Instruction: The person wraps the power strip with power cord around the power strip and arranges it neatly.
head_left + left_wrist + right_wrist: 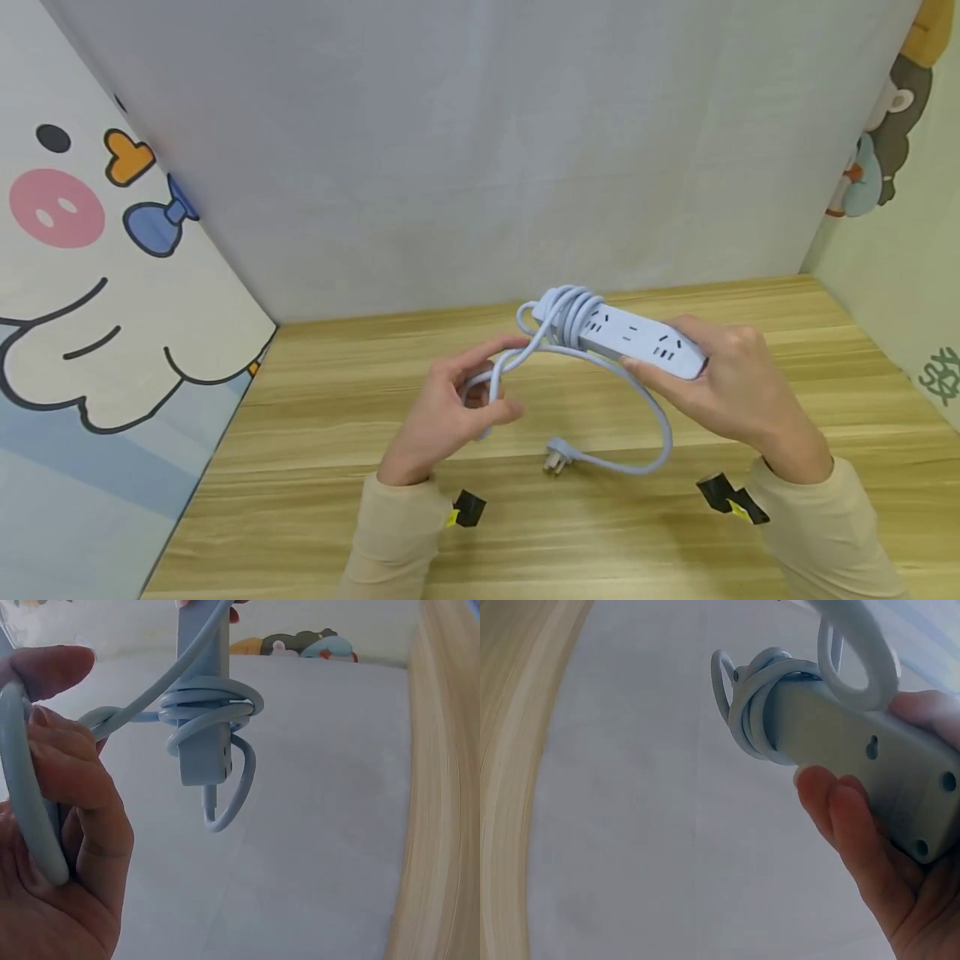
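My right hand (738,383) grips the far right end of a white power strip (641,337), thumb along its near edge. The strip's underside (855,742) with its mounting holes shows in the right wrist view. Several turns of the white power cord (577,312) wrap around the strip's left end. A loose stretch of the cord runs to my left hand (442,408), whose fingers curl round a loop of it (30,787). The cord's free end curves below the strip to a plug (557,456), prongs toward me.
Below both hands lies a wood-grain table (315,517). A pale grey wall (487,167) rises behind it. Cartoon-printed panels stand at the left (97,333) and right (885,267). Each beige sleeve has a small black device at the wrist.
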The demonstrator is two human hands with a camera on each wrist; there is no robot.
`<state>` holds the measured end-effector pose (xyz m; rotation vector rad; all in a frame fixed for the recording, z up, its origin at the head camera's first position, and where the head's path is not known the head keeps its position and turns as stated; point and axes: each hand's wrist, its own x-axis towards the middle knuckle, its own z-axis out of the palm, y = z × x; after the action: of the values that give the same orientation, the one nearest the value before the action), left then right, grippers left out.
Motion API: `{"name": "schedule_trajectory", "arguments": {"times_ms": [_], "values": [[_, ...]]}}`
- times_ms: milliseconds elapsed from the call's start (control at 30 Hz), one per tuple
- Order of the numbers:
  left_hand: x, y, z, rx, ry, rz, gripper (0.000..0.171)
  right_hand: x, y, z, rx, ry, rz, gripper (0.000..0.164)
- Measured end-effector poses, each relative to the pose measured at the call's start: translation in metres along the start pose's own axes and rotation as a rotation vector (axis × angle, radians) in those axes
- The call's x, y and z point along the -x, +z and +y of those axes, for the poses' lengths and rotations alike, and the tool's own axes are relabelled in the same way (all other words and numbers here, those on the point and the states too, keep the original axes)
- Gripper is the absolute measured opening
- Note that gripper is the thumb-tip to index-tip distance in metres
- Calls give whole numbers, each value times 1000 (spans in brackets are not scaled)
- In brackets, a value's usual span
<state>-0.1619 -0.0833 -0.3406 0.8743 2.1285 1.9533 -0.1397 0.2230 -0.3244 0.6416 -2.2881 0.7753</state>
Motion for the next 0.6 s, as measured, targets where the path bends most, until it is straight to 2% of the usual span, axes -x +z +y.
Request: {"name": "schedule_trajectory", "arguments": {"times_ms": [233, 367, 500, 600], "values": [[-1, 1, 0, 73, -30, -38, 48, 2, -1, 1, -1, -22, 11, 34], [-2, 4, -1, 69, -2, -36, 48, 2, -1, 1, -5, -10, 1, 35], [-3, 6, -1, 33, 48, 9, 44, 1, -1, 1, -5, -7, -2, 35], [-2, 6, 0, 4, 54, 59, 36, 0, -1, 2, 0, -7, -2, 34]]}}
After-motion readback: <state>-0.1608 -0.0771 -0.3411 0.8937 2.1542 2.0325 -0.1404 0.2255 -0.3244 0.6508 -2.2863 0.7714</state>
